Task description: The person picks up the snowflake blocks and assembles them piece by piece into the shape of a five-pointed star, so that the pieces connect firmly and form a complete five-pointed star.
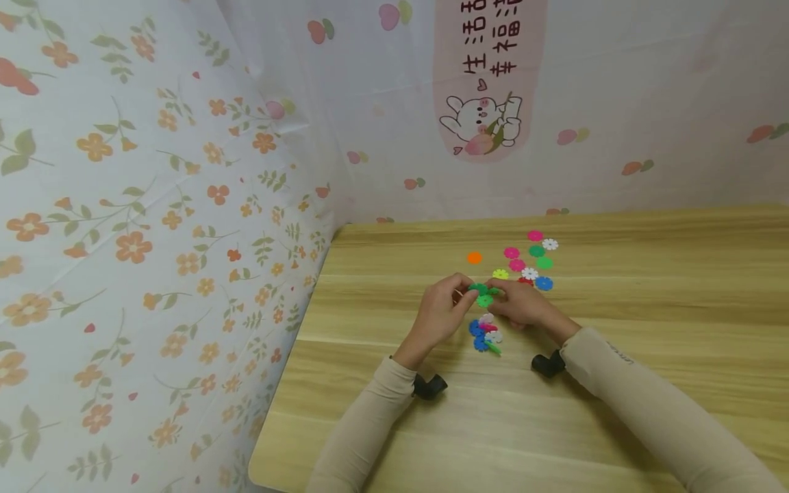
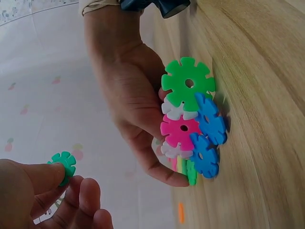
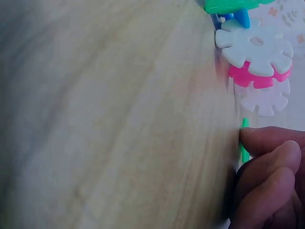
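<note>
My left hand [image 1: 436,311] pinches a dark green notched disc [image 2: 69,167] between thumb and fingers, raised in the left wrist view. Opposite it, my right hand [image 1: 520,301] pinches a bright green disc [image 3: 245,148] low by the table, seen nearly edge-on in the right wrist view. Between the fingertips in the head view lies a bright green disc [image 1: 485,301]. Nearer the body sits a cluster of joined discs: blue discs [image 1: 481,344], a pink disc [image 2: 174,128], white discs [image 3: 255,45] and a green disc [image 2: 178,76] standing tilted.
Beyond the hands, loose discs lie spread on the wooden table [image 1: 647,287]: orange [image 1: 474,258], yellow [image 1: 500,274], pink [image 1: 511,253], white [image 1: 550,244], green [image 1: 544,263] and blue [image 1: 544,283]. Printed cloth [image 1: 370,137] hangs behind and at the left.
</note>
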{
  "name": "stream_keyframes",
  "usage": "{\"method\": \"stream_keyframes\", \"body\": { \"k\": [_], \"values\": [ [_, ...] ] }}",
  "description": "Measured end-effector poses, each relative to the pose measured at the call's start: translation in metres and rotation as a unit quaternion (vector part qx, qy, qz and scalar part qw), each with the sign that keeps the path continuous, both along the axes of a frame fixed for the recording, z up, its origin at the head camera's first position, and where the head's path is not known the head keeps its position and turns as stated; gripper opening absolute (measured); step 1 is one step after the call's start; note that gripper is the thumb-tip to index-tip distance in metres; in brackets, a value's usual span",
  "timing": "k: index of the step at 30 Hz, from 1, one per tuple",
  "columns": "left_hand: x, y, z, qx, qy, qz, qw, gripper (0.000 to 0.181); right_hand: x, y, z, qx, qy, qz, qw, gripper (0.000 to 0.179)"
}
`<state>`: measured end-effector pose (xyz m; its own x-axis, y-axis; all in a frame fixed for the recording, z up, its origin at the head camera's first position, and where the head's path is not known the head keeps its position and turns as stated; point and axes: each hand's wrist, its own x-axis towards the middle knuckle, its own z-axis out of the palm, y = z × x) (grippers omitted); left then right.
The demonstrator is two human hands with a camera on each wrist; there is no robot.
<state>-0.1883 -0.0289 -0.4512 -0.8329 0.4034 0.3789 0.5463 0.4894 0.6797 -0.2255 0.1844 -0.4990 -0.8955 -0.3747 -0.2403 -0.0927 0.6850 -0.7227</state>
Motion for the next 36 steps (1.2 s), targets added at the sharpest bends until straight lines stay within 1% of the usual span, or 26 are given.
{"method": "stream_keyframes", "body": {
  "k": [4, 6, 9, 12, 16, 19, 21, 26, 30, 34, 36],
  "values": [
    [0.000, 0.003, -0.001, -0.001, 0.001, -0.003, 1.0000, 0.010, 0.000, 0.003, -0.001, 0.005, 0.010, 0.005, 0.9999, 0.038],
    [0.001, 0.005, -0.001, 0.000, -0.001, -0.002, 1.0000, 0.009, 0.002, 0.004, -0.002, 0.005, 0.012, 0.001, 0.9999, 0.035],
    [0.001, 0.007, -0.003, 0.000, -0.003, -0.002, 1.0000, 0.009, 0.004, 0.007, -0.003, 0.002, 0.009, -0.012, 0.9999, 0.033],
    [0.000, 0.007, -0.006, 0.001, -0.005, -0.004, 1.0000, 0.009, 0.008, 0.008, -0.006, -0.005, 0.002, -0.030, 0.9995, 0.026],
    [0.002, 0.006, -0.009, -0.007, -0.014, -0.005, 0.9999, 0.010, 0.013, 0.009, -0.010, -0.027, -0.012, -0.040, 0.9987, 0.018],
    [0.004, 0.007, -0.008, -0.008, -0.019, -0.005, 0.9998, 0.009, 0.016, 0.011, -0.011, -0.056, -0.019, -0.042, 0.9973, 0.020],
    [0.004, 0.008, -0.006, -0.004, -0.015, -0.005, 0.9999, 0.008, 0.017, 0.013, -0.010, -0.077, -0.020, -0.046, 0.9958, 0.022],
    [0.002, 0.011, -0.003, 0.011, 0.001, -0.010, 0.9999, 0.006, 0.021, 0.023, -0.001, -0.146, -0.032, -0.068, 0.9864, 0.025],
    [0.001, 0.013, -0.005, 0.019, -0.004, -0.013, 0.9997, 0.006, 0.030, 0.031, 0.012, -0.195, -0.039, -0.099, 0.9751, 0.029],
    [0.000, 0.015, -0.007, 0.029, -0.007, -0.016, 0.9994, 0.007, 0.041, 0.034, 0.028, -0.226, -0.035, -0.131, 0.9645, 0.034],
    [-0.001, 0.016, -0.007, 0.032, -0.006, -0.018, 0.9993, 0.007, 0.046, 0.036, 0.035, -0.243, -0.031, -0.139, 0.9596, 0.035]
  ]
}}
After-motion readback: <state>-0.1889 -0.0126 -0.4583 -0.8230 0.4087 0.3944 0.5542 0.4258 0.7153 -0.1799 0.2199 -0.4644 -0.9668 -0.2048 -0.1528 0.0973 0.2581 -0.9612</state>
